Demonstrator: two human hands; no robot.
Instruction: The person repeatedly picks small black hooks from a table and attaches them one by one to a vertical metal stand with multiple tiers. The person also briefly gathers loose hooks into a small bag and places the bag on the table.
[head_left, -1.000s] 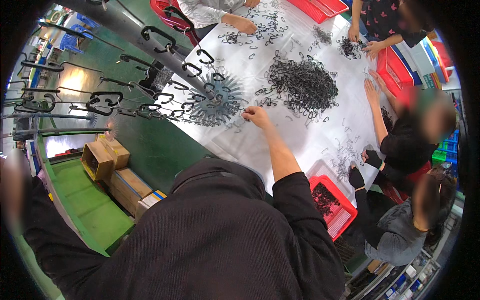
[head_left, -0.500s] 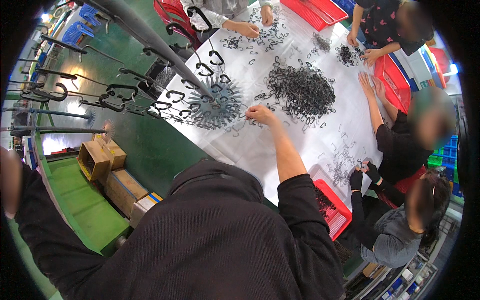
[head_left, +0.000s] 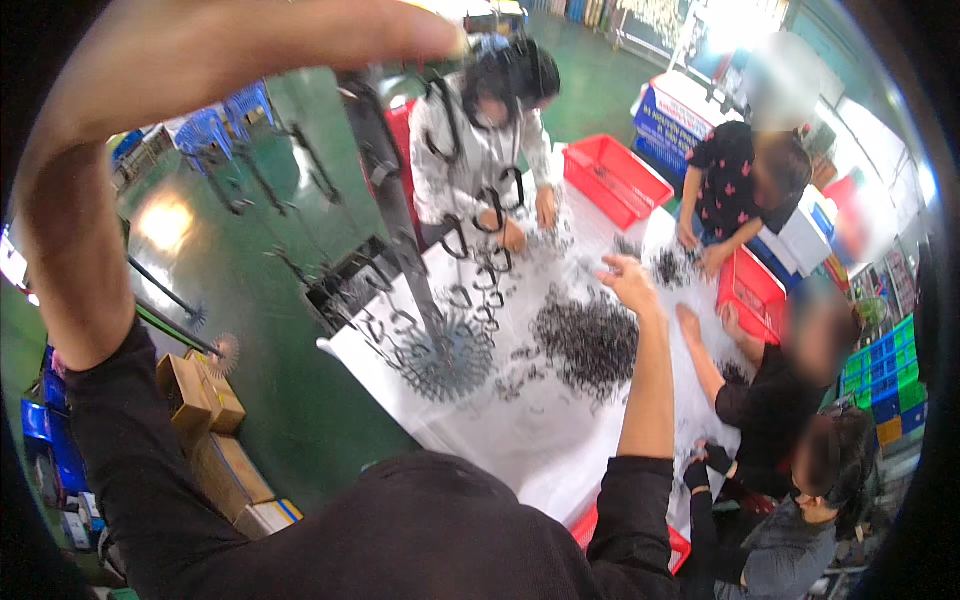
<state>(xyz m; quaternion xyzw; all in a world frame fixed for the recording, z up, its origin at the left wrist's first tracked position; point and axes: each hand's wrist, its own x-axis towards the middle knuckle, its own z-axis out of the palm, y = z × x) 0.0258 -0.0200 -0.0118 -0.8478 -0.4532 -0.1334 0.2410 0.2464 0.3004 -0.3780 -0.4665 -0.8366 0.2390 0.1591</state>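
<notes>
My left hand (head_left: 250, 55) is raised very near the view at the upper left, one finger stretched out across the top of a grey pole (head_left: 400, 225). Its other fingers are cut off by the upper edge. Black C-shaped hooks (head_left: 455, 237) hang around the pole. Lower down, the pole carries a toothed grey disc (head_left: 447, 358) over the white-covered table (head_left: 480, 425). My right hand (head_left: 632, 285) is above the table, just beyond a large pile of black hooks (head_left: 585, 340). Its fingers are apart, and nothing shows in them.
Co-workers sit around the table's far and right sides, their hands among smaller hook heaps. Red baskets (head_left: 618, 182) stand at the far edge, the right side (head_left: 750, 295) and near my right arm. Cardboard boxes (head_left: 225, 470) and another pole with a disc (head_left: 222, 355) are at the left.
My left hand has come up from the far left to the pole top. My right hand has left the disc's side and moved right past the pile. The whole view has shifted.
</notes>
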